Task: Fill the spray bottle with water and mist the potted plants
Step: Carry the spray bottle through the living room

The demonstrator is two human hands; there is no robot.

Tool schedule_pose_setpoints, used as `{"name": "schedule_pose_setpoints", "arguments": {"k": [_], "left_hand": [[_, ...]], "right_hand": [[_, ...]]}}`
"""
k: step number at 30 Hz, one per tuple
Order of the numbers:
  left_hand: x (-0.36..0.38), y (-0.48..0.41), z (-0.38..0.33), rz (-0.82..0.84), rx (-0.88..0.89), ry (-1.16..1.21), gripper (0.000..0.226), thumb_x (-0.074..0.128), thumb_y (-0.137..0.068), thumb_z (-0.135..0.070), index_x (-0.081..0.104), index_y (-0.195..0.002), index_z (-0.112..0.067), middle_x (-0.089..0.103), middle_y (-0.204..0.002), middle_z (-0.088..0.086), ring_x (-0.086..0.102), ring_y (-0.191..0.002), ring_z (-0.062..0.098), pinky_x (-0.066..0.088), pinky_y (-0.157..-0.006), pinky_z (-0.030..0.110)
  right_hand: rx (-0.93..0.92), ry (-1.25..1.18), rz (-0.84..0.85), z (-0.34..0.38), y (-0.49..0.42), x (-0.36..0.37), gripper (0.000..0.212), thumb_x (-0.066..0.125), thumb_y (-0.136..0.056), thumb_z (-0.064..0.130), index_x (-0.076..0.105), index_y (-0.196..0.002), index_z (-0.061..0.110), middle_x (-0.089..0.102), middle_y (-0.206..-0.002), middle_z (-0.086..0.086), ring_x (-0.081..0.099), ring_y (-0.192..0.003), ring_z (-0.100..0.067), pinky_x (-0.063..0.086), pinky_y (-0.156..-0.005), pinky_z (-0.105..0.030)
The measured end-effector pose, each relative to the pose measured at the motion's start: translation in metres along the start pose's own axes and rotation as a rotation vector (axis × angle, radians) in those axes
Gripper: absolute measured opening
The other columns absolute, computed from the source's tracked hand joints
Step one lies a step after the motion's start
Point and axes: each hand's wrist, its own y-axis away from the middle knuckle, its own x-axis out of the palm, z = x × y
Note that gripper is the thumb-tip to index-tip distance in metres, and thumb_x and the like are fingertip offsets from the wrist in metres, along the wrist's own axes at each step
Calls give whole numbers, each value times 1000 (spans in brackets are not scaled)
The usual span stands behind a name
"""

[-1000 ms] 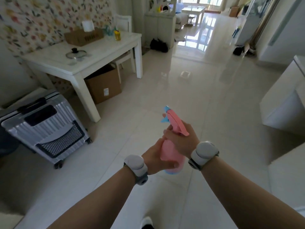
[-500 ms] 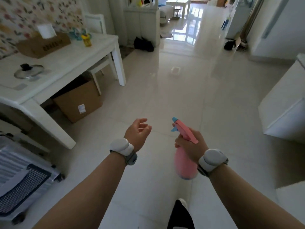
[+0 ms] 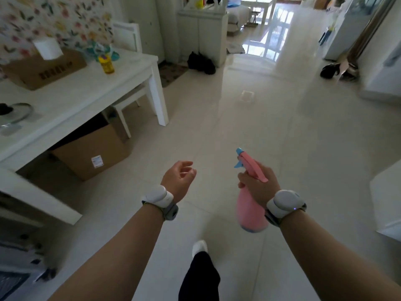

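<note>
Pink plastic fills the right hand [image 3: 259, 185]: its fingers are wrapped round the neck of the spray bottle [image 3: 249, 208], which hangs upright over the pale tiled floor [image 3: 238, 118] with its blue nozzle [image 3: 239, 152] pointing ahead and slightly left. The bottle body drops below the wrist, just beside a white wristband [image 3: 282, 203]. How much water is inside cannot be told (the plastic is opaque).

The left hand [image 3: 179, 178] holds nothing; it floats apart from the bottle with fingers loosely curled and the palm turned inward, and a matching band [image 3: 159, 197] sits on that wrist. Below the arms, a dark trouser leg [image 3: 199, 276] ends in a white shoe [image 3: 200, 246] on the tiles.

To the left stands a white tabletop [image 3: 71, 98] carrying a brown tissue box [image 3: 43, 69], a small yellow jar [image 3: 106, 64] and a glass pot lid [image 3: 15, 112] at the edge of view. A cardboard box [image 3: 91, 153] sits on the floor under it. Floral wallpaper [image 3: 54, 18] covers the wall behind. Farther ahead, dark shoes [image 3: 200, 61] lie beside a white cabinet [image 3: 201, 29].
</note>
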Motion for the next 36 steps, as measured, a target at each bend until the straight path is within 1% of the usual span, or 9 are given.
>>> {"name": "schedule_pose_setpoints", "arguments": {"k": [4, 7, 10, 16, 20, 25, 29, 33, 36], "left_hand": [[16, -123, -24, 27, 46, 25, 31, 56, -93, -25, 55, -123, -16, 59, -104, -4, 57, -91, 10, 43, -77, 22], [25, -210, -55, 76, 70, 21, 32, 56, -93, -23, 55, -124, -13, 59, -103, -2, 57, -90, 10, 42, -75, 19], [41, -303, -86, 98, 86, -4, 32, 56, -93, -23, 55, -124, -12, 58, -102, -3, 56, -92, 10, 42, -75, 19], [78, -420, -114, 121, 103, 20, 31, 56, -93, -22, 57, -122, -12, 59, -102, -2, 57, -92, 11, 41, -75, 18], [119, -520, -128, 102, 81, 33, 30, 56, -93, -20, 57, -121, -10, 59, -102, 0, 57, -92, 12, 40, -74, 16], [170, -636, -171, 63, 38, 73, 29, 56, -93, -19, 58, -120, -11, 60, -102, 1, 57, -92, 13, 41, -78, 22], [197, -719, -199, 58, 23, 80, 28, 55, -93, -22, 57, -120, -15, 59, -101, -4, 57, -90, 10, 41, -73, 17], [215, -812, -210, 30, -9, 64, 28, 56, -93, -22, 58, -120, -14, 59, -102, -2, 57, -92, 11, 42, -76, 19], [230, -894, -215, 36, -14, 53, 29, 56, -93, -21, 58, -120, -13, 60, -103, -1, 57, -93, 13, 41, -78, 21]], "right_hand": [[24, -1, -25, -2, -113, -2, 40, 59, -80, 3, 63, -110, 29, 63, -64, 1, 64, -52, -4, 46, -51, -14], [42, -19, -67, 6, -193, -10, 35, 59, -80, -3, 66, -103, 22, 59, -60, 0, 60, -47, -2, 45, -48, -13], [46, -5, -120, 6, -275, -27, 35, 59, -80, -4, 65, -101, 24, 61, -61, -3, 60, -46, 0, 45, -46, -10], [87, -21, -129, -9, -389, -54, 37, 60, -81, 1, 64, -106, 27, 66, -69, -2, 64, -53, -5, 50, -55, -23], [62, -24, -122, -27, -498, -78, 35, 60, -81, 1, 61, -99, 31, 61, -65, 2, 63, -52, -3, 47, -53, -20], [40, 27, -40, -30, -638, -123, 30, 60, -81, 4, 61, -93, 32, 62, -64, 2, 62, -52, 0, 45, -49, -15], [-27, 49, -40, -25, -746, -148, 32, 61, -79, 3, 64, -84, 34, 59, -58, 6, 62, -50, -3, 45, -45, -10], [-76, 74, -1, -31, -844, -151, 49, 59, -78, 7, 60, -85, 56, 59, -60, 4, 64, -54, -7, 48, -48, -13], [-43, 26, -21, -42, -923, -149, 42, 60, -78, 4, 63, -78, 46, 59, -56, 7, 64, -52, -8, 46, -48, -14]]}}
